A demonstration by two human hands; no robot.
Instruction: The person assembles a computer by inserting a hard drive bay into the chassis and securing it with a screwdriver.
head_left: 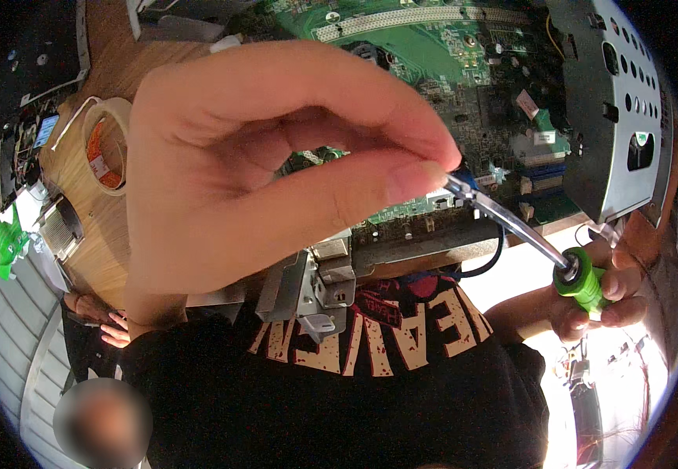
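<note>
My left hand (276, 164) fills the middle of the view, its thumb and index finger pinched together. A small metal piece (458, 186) shows at those fingertips, touching the tip of a screwdriver; its kind is too small to tell. The screwdriver (523, 230) has a steel shaft and a bright green handle. My right hand (601, 301) is closed round that handle at the right. Behind the fingers lies a green circuit board (417, 62) full of small parts, partly hidden by my left hand. Its metal frame (433, 254) runs along the near edge.
A perforated metal bracket (620, 117) stands up at the right of the board. On the wooden table (104, 227) at the left lie a tape roll (108, 144) and a finned metal part (61, 227). Another person's hand (112, 328) shows at the lower left.
</note>
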